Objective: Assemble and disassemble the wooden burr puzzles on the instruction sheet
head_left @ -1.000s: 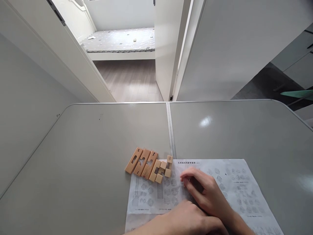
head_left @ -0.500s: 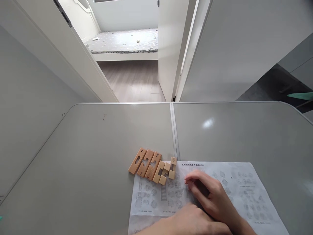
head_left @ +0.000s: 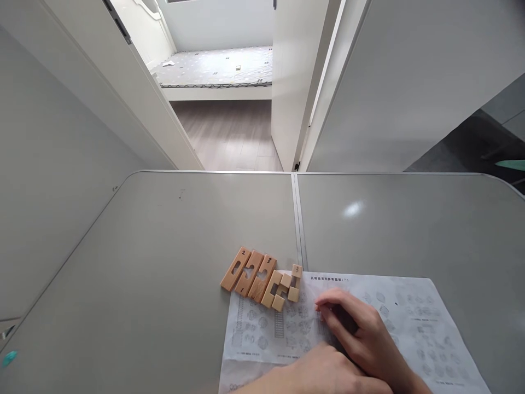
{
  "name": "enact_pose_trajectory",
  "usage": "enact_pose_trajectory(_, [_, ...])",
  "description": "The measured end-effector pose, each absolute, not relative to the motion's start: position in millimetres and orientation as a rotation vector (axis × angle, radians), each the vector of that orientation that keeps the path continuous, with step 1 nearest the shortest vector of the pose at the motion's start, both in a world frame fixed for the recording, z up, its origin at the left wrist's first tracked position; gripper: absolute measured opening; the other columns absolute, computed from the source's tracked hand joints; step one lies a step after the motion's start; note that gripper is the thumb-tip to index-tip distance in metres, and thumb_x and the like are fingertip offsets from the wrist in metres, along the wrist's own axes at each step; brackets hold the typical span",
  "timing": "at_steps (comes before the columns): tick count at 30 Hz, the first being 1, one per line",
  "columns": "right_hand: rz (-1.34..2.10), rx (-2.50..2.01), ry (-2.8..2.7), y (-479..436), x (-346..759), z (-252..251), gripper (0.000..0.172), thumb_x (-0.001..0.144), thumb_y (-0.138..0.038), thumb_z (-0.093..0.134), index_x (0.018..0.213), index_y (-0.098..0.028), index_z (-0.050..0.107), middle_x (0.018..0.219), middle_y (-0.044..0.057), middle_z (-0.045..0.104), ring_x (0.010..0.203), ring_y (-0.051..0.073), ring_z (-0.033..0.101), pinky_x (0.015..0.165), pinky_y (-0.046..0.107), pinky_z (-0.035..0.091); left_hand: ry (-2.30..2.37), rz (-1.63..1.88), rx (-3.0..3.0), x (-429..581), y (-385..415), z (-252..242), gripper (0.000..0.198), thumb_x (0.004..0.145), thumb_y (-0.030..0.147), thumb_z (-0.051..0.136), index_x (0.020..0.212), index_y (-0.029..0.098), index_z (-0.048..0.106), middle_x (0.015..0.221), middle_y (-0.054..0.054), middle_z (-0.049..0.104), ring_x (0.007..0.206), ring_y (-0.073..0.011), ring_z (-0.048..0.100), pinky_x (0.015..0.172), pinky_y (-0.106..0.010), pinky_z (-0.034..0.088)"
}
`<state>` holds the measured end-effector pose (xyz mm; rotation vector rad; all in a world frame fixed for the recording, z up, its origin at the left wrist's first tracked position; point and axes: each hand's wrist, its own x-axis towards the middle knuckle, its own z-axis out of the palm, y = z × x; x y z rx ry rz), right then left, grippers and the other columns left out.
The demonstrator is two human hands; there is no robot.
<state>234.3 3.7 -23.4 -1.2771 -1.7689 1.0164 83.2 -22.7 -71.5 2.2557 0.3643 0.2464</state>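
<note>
My right hand [head_left: 361, 325] rests on a printed paper sheet [head_left: 369, 372], its fingers curled and the thumb and fingertips pressed together; nothing shows between them. My left hand [head_left: 328, 373] lies nearer the bottom edge, its back up and against the right wrist, with its fingers hidden. Left of the right hand, apart from it, is a slanted row of notched wooden puzzle blocks. Darker ones, such as the block marked 2 [head_left: 243, 257], lie at the left; paler, smaller ones, including a block marked 3 [head_left: 297, 269], lie at the right on the sheet's upper corner.
The grey table [head_left: 184, 246] has a metal seam [head_left: 297, 213] running down its middle. A teal object [head_left: 10, 358] shows at the lower left. Past the table's far edge, an open door [head_left: 295, 82] leads to a room with a bed [head_left: 221, 63].
The whole view has shifted slightly, so the table and blocks appear a little farther right. Both hands keep the same pose on the sheet, and the blocks have not moved.
</note>
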Motion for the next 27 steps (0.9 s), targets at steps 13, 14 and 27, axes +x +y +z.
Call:
enact_pose_trajectory(13, [1.044, -1.293, -1.768, 4.2, 234.0, -20.5, 0.019, 0.108, -0.024, 0.051, 0.106, -0.025, 0.07, 0.093, 0.006, 0.076, 0.079, 0.021, 0.072, 0.071, 0.032, 0.063, 0.332, 0.267, 2.176, 86.7, -13.5, -56.8, 0.03, 0.104, 0.019, 0.062, 0.131, 0.024, 0.073, 0.1, 0.002, 0.084, 0.082, -0.0147, 0.076, 0.062, -0.023, 0.049])
enact_pose_trajectory(14, [1.044, -1.296, -1.768, 4.3, 233.9, -20.5, 0.019, 0.109, -0.025, 0.051, 0.106, -0.025, 0.07, 0.093, 0.006, 0.076, 0.078, 0.021, 0.072, 0.07, 0.032, 0.062, 0.336, 0.27, 2.18, 86.4, -13.6, -56.3, 0.03, 0.104, 0.019, 0.062, 0.131, 0.025, 0.073, 0.1, 0.002, 0.084, 0.083, -0.0148, 0.077, 0.062, -0.023, 0.049])
enact_pose_trajectory(27, [1.038, -1.3, -1.757, 3.3, 232.8, -21.2, 0.016, 0.108, -0.023, 0.054, 0.106, -0.026, 0.069, 0.094, 0.003, 0.075, 0.079, 0.019, 0.071, 0.072, 0.03, 0.06, 0.377, 0.258, 2.107, 81.5, -6.1, -24.9, 0.024, 0.1, 0.013, 0.062, 0.118, 0.017, 0.078, 0.086, 0.0, 0.081, 0.068, -0.0126, 0.07, 0.057, -0.02, 0.049])
